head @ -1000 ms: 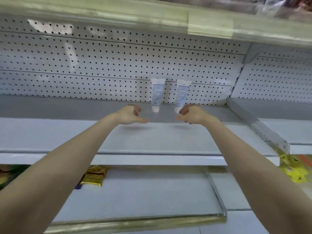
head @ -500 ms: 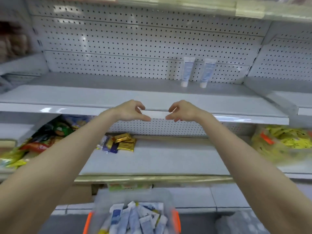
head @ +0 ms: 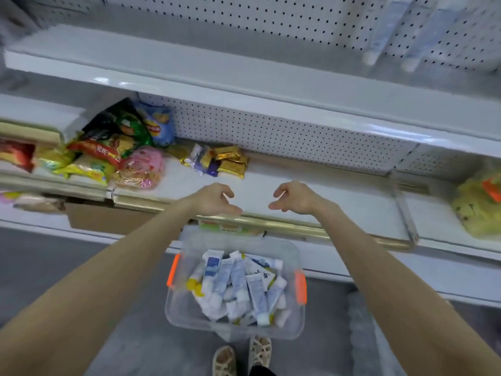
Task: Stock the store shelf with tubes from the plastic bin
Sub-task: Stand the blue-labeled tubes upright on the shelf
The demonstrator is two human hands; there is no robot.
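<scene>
Both hands were held out over the front of the lower shelf (head: pixel 339 202), above the plastic bin (head: pixel 177 308), and neither held anything. The left hand (head: pixel 214 199) and the right hand (head: pixel 295 198) faced each other a little apart, fingers loosely curled, thumbs clear of the fingertips. The clear bin stood on the grey floor (head: pixel 54 267) near the person, just in front of the shelving, with an orange latch (head: pixel 170 270) on its left side and another on its right. Inside lay a loose heap of white and blue tubes (head: pixel 238 283), pointing every way, some with caps down. Just nearer than the bin showed the person's sandalled feet (head: pixel 244 356). On the upper shelf (head: pixel 244 77), far to the right, two more tubes (head: pixel 379 36) stood cap down side by side against the pegboard back (head: pixel 271 17); they were blurred and their print could not be read. On the lower shelf a pile of snack bags (head: pixel 113 142) lay to the left, gold packets (head: pixel 230 161) sat beyond the left hand, and yellow bags (head: pixel 479 207) lay at the far right.
</scene>
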